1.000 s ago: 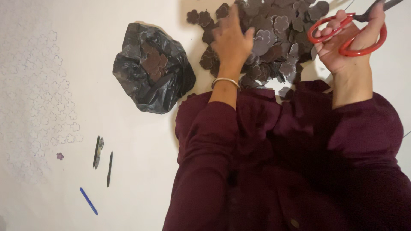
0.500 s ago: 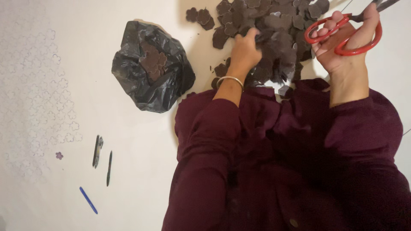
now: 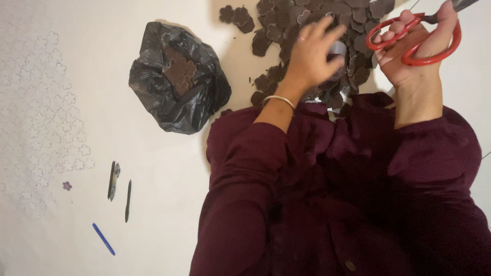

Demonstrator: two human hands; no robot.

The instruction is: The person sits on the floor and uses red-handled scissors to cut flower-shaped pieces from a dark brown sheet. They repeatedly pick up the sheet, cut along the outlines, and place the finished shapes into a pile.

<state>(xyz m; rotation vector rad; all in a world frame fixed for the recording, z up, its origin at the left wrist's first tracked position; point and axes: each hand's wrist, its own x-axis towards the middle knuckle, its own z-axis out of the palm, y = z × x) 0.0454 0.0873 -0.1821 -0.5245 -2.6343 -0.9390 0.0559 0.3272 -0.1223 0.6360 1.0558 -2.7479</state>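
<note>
A person in a dark maroon long-sleeved shirt [image 3: 327, 204] leans over a pale worktop [image 3: 153, 194]. The left hand [image 3: 313, 56], fingers spread wide, rests on a heap of dark brown flower-shaped cutouts [image 3: 307, 25] at the top. The right hand [image 3: 417, 51] grips red-handled scissors [image 3: 415, 38], fingers through the loops. A crumpled black plastic bag [image 3: 176, 79] holding more cutouts lies to the left.
</note>
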